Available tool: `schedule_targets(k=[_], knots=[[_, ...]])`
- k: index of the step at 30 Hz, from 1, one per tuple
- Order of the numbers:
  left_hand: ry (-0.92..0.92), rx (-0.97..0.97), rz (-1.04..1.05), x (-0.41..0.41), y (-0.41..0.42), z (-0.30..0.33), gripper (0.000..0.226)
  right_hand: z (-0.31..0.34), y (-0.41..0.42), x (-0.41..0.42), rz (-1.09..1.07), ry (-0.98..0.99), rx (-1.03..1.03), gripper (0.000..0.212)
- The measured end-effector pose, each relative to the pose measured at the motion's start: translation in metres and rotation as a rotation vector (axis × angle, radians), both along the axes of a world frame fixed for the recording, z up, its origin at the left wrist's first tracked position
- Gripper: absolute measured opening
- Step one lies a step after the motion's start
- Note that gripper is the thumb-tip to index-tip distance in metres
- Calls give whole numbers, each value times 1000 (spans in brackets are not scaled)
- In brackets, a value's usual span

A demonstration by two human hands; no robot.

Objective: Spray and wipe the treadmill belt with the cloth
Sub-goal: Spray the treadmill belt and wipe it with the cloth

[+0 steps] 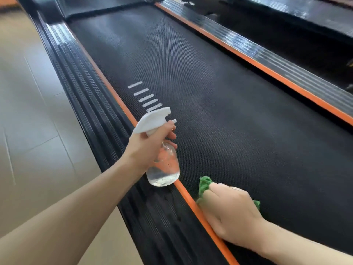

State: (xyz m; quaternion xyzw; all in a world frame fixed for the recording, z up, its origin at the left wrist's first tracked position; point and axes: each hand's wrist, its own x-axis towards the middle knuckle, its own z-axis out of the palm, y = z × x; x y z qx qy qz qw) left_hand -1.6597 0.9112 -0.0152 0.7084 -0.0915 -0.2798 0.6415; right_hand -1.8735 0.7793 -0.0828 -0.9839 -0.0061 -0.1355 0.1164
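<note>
the left hand holds the spray bottle by its neck, nozzle aimed along the belt. the right hand, fingers flat, presses the green cloth onto the belt beside the orange edge, ready for wiping.

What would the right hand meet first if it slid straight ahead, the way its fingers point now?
Probably the orange strip at the belt's left edge: the right hand, on the green cloth, points forward-left, close to it. Depth is unclear.

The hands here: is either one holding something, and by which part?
The left hand grips the clear spray bottle at its neck, just under the white trigger head. The right hand presses down on a bunched green cloth on the treadmill belt.
</note>
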Motion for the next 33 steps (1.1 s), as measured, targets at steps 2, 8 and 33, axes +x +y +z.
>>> schedule_targets(k=[2, 8, 33], knots=[[-19, 12, -55, 7, 0, -3, 28, -3, -13, 13, 120, -7, -67, 18], [-39, -75, -111, 17, -8, -11, 28, -17, -66, 174, -359, -75, -125, 28], [-241, -282, 28, 17, -43, -53, 19, -16, -138, 183, -786, -6, -61, 23]])
